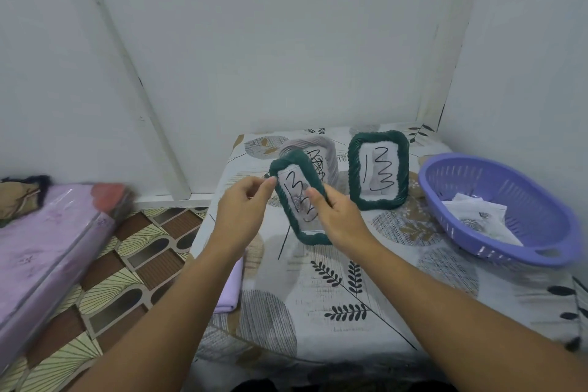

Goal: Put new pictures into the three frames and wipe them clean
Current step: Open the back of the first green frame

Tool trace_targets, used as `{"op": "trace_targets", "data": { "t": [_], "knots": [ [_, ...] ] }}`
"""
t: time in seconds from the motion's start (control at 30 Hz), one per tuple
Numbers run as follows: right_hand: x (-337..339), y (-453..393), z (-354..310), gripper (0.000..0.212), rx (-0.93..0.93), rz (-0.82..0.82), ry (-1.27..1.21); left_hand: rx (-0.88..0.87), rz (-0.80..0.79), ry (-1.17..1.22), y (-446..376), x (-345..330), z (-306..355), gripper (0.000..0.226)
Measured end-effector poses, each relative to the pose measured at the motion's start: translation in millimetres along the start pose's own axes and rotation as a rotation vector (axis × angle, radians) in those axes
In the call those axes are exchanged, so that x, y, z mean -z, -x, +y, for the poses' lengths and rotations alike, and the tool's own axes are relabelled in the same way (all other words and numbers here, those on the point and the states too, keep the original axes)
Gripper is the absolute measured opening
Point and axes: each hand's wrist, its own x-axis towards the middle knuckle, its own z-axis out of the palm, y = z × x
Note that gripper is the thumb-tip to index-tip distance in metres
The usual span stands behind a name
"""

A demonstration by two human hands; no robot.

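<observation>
Both hands hold a tilted green frame [300, 200] above the table: left hand [243, 200] pinches its top corner, right hand [334, 213] grips its edge. Risk: a loose pinch lets it drop onto the standing frames just beyond

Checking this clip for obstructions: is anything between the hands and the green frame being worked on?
Nothing visible. Both hands already hold the tilted green frame: the left hand pinches its upper left edge and the right hand grips its right side. The other frames stand behind it.
</observation>
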Motion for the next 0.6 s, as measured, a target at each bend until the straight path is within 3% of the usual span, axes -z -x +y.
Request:
{"op": "trace_targets", "data": {
  "t": [0.07, 0.17, 0.27, 0.37, 0.5, 0.6],
  "knots": [
    [-7.5, -0.2, 5.4, 0.024, 0.125, 0.016, 0.199, -0.033, -0.007, -0.012, 3.2, -5.0, 15.0, 0.033],
    [-15.5, 0.0, 10.1, 0.039, 0.239, 0.020, 0.425, 0.017, 0.031, -0.008, 3.1, -11.4, 24.8, 0.040],
    [-18.4, 3.9, 10.8, 0.044, 0.323, 0.054, 0.631, 0.082, 0.066, -0.006, 2.7, -11.1, 23.9, 0.037],
    [-17.9, 6.9, 8.2, 0.052, 0.361, -0.030, 0.771, 0.178, 0.051, 0.072, 4.6, -9.8, 18.4, 0.027],
    [-12.4, 9.4, 8.6, 0.062, 0.266, -0.162, 0.692, 0.259, 0.068, 0.117, 2.0, -4.0, 3.9, 0.019],
    [-4.3, 5.7, 15.6, 0.058, 0.115, -0.089, 0.556, 0.318, 0.049, 0.166, -6.2, 2.3, -13.4, 0.022]
  ]
}}
